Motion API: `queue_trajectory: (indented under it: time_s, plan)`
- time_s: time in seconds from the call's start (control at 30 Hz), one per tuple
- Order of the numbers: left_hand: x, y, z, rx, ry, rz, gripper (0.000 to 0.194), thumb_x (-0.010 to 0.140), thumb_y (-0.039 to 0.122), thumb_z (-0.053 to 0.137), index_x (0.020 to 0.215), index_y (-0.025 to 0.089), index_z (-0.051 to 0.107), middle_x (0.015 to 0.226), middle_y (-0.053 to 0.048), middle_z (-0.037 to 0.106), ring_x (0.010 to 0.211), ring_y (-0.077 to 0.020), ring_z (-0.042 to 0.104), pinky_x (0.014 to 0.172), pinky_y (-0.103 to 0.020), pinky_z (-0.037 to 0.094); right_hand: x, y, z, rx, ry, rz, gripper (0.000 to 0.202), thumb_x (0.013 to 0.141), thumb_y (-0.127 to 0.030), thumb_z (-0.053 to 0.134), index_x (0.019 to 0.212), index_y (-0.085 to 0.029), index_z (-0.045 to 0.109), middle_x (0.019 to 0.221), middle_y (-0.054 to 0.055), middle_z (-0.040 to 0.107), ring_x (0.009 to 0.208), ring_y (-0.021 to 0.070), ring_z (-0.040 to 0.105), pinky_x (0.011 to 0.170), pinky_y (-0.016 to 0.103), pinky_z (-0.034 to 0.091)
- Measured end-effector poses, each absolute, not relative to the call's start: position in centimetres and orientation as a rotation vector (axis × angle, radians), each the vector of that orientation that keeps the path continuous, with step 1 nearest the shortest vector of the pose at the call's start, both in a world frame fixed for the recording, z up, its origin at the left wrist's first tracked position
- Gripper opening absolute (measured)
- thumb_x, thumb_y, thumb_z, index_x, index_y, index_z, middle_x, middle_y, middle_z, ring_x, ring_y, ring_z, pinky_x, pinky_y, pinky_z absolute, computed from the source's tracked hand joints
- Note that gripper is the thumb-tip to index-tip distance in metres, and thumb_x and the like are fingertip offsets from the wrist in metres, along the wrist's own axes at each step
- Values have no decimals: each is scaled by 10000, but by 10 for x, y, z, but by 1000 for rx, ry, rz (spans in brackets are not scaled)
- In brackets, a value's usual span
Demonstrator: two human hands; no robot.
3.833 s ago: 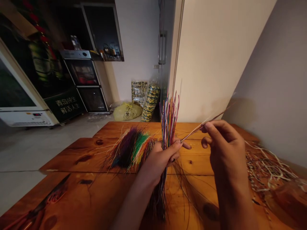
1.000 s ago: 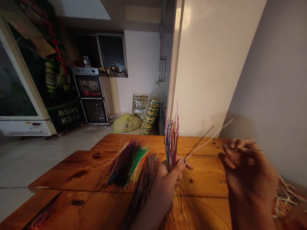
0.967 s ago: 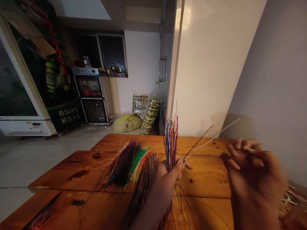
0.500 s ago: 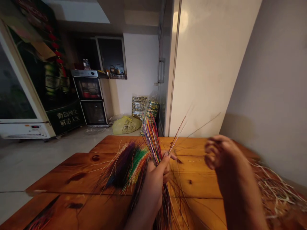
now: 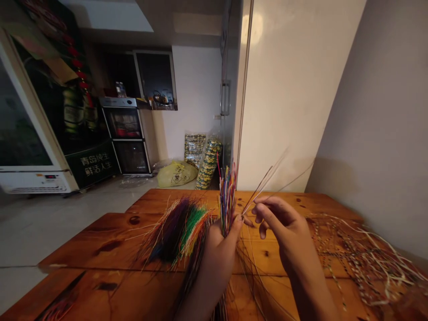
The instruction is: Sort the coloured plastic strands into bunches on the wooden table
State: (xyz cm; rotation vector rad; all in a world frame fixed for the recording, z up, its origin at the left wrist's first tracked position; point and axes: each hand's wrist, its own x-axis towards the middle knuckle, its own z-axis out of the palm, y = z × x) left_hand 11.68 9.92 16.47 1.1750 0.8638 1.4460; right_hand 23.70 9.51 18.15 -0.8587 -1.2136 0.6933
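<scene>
My left hand (image 5: 224, 245) is wrapped round an upright bundle of multicoloured strands (image 5: 228, 196). Between its thumb and forefinger a few thin strands (image 5: 262, 185) fan out up and to the right. Close to those thin strands is my right hand (image 5: 276, 218), its fingers bent and slightly apart; whether a fine strand lies between its thumb and forefinger is too small to tell. Left of my left hand, a sorted pile of purple, green and orange strands (image 5: 182, 232) lies on the wooden table (image 5: 133, 243).
Tangled pale and patterned strands (image 5: 374, 258) cover the table's right side. More red strands (image 5: 60, 307) are at the near left. Beyond the table are a yellow bag (image 5: 177, 174), a patterned roll (image 5: 209, 162), a black cabinet (image 5: 129, 138) and a glass-door fridge (image 5: 25, 107).
My right hand has moved left, from over the table's right side to beside the thin strands. My left hand and the bundle have shifted slightly right, and the bundle stands more upright.
</scene>
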Motion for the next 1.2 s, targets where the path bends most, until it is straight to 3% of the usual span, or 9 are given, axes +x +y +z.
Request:
queue_trajectory:
  time_s: [0.27,0.47,0.6,0.77,0.93,1.2]
  plan:
    - [114,98,164,1383,904,1441,181,786,284,576,666,181,664,516,35,445,494,-121,361,607,-244,350,237,94,184,-848,-1143,691,194,705,-359,712,727,-176,652,708,29,621,615,129,562,422,193,457]
    - [115,97,167,1346,873,1420,185,775,289,581,653,180,669,534,20,469,562,-142,441,631,-241,361,240,92,181,-840,-1104,594,144,739,-335,693,737,-197,654,692,1,634,623,121,585,605,246,493]
    - [111,101,162,1353,884,1414,210,795,322,573,692,166,668,579,19,450,566,-119,392,575,-223,311,248,92,179,-832,-1000,499,132,750,-318,688,739,-195,643,722,-1,629,665,121,584,617,236,472]
    - [106,104,159,1339,795,1398,286,827,389,543,723,146,652,528,60,280,498,-88,263,491,-220,208,263,93,181,-838,-886,338,100,788,-282,657,778,-186,631,764,-10,595,672,93,568,647,217,477]
    - [103,106,162,1299,786,1489,252,822,347,555,703,138,631,539,55,322,514,-78,291,497,-207,226,271,93,180,-797,-819,288,92,802,-258,646,783,-173,616,762,-9,574,685,82,564,655,198,478]
    - [98,110,167,987,709,1485,196,764,309,615,703,128,572,491,95,242,412,-30,155,402,-192,103,273,98,178,-724,-749,318,83,793,-247,657,805,-169,630,762,-8,582,672,73,555,632,184,476]
